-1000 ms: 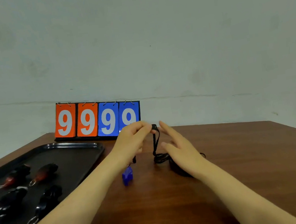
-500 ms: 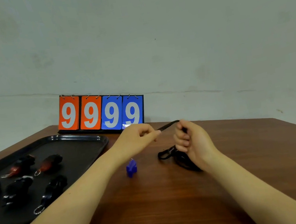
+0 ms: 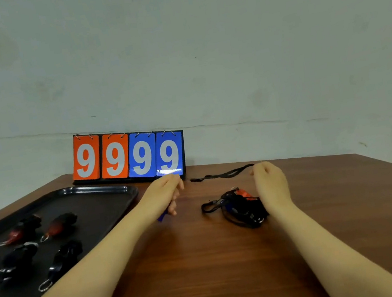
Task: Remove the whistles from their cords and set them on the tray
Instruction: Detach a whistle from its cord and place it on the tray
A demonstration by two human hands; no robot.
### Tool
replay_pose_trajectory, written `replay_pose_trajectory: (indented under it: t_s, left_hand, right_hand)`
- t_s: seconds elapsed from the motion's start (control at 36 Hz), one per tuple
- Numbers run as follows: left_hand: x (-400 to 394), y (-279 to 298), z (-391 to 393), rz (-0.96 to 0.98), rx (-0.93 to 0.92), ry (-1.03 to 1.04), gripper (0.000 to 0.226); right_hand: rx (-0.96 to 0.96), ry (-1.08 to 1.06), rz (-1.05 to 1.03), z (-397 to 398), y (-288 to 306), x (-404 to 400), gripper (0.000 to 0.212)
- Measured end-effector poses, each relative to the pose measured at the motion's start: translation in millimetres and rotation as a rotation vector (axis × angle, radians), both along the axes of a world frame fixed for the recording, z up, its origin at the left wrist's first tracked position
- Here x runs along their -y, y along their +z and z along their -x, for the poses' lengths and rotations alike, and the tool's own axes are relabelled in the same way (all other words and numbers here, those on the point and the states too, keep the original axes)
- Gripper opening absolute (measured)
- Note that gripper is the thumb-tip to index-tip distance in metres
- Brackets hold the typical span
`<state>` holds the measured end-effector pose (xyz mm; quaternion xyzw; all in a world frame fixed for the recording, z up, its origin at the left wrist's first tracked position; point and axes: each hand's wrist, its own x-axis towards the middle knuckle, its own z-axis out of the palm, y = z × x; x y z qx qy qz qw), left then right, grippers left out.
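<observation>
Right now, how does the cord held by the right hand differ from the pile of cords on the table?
The held cord is one strand, stretched out in the air from the right hand; the pile of cords is tangled and lies on the table. The held cord's free end looks bare; the pile shows red and blue pieces. Both are black.

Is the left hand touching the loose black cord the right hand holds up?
Apart. The head view shows bare table between the left hand and the cord's free end.

My black cord (image 3: 222, 175) at twelve o'clock; black tray (image 3: 109, 191) at nine; brown woodgrain surface (image 3: 207, 262); orange-and-blue scoreboard (image 3: 128, 156).
</observation>
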<state>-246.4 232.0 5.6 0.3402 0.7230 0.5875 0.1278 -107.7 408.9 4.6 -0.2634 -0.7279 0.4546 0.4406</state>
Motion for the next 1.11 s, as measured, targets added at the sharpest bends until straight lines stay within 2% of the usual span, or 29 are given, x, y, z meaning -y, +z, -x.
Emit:
replay_pose_trajectory:
  t_s: [0.03, 0.08, 0.11, 0.19, 0.25, 0.28, 0.39, 0.44, 0.5, 0.56, 0.64, 0.78, 0.83, 0.92, 0.97, 1.03, 1.11]
  left_hand:
    - [1, 2, -3, -0.039, -0.010, 0.013, 0.025]
    - [1, 7, -9, -0.092, -0.061, 0.015, 0.027]
    - [1, 9, -14, -0.100, -0.099, 0.003, 0.028]
    - [1, 10, -27, -0.066, -0.314, -0.020, 0.031]
    - [0, 10, -35, -0.050, -0.461, -0.019, 0.033]
    - [-1, 9, -38, -0.076, -0.454, -0.034, 0.034]
    - [-5, 14, -36, -0.227, -0.207, -0.027, 0.033]
    - [-13, 19, -24, -0.209, 0.001, 0.064, 0.025]
    - [-17, 21, -16, -0.064, 0.138, 0.179, 0.016]
    - [-14, 15, -12, 0.071, 0.065, 0.175, 0.012]
    - [-5, 0, -11, 0.225, -0.295, 0.095, 0.013]
    - [-6, -1, -22, 0.282, -0.357, -0.058, 0.029]
    - [-9, -2, -23, 0.291, -0.297, -0.098, 0.031]
    - [-16, 3, -27, 0.249, 0.024, -0.105, 0.028]
    - [-18, 7, -29, 0.219, 0.149, -0.079, 0.024]
    - [-20, 12, -29, 0.224, 0.173, -0.058, 0.017]
    - [-21, 13, -27, 0.287, 0.110, -0.077, 0.014]
  right_hand:
    - [0.129, -0.039, -0.149, 1, -2, 2, 0.020]
    - [0.331, -0.070, -0.324, 3, -5, 5, 0.046]
    - [0.372, -0.061, -0.384, 3, -5, 7, 0.059]
    - [0.295, 0.086, -0.524, 2, -3, 19, 0.072]
    - [0.216, 0.250, -0.545, 4, -6, 29, 0.070]
    - [0.199, 0.322, -0.530, 6, -8, 34, 0.065]
    - [0.183, 0.474, -0.282, 15, -13, 53, 0.018]
    - [0.187, 0.432, -0.191, 18, -11, 55, 0.019]
    - [0.159, 0.404, -0.096, 19, -11, 51, 0.024]
    - [0.050, 0.410, 0.069, 19, -9, 46, 0.027]
    - [-0.107, 0.414, 0.245, 16, -4, 41, 0.030]
    - [-0.247, 0.389, 0.400, 15, -1, 33, 0.028]
    - [-0.289, 0.385, 0.451, 14, 0, 30, 0.028]
    - [-0.347, 0.372, 0.542, 11, 2, 25, 0.034]
    - [-0.363, 0.358, 0.582, 9, 2, 22, 0.035]
    - [-0.366, 0.347, 0.596, 8, 1, 20, 0.032]
    - [-0.367, 0.346, 0.616, 9, 1, 19, 0.031]
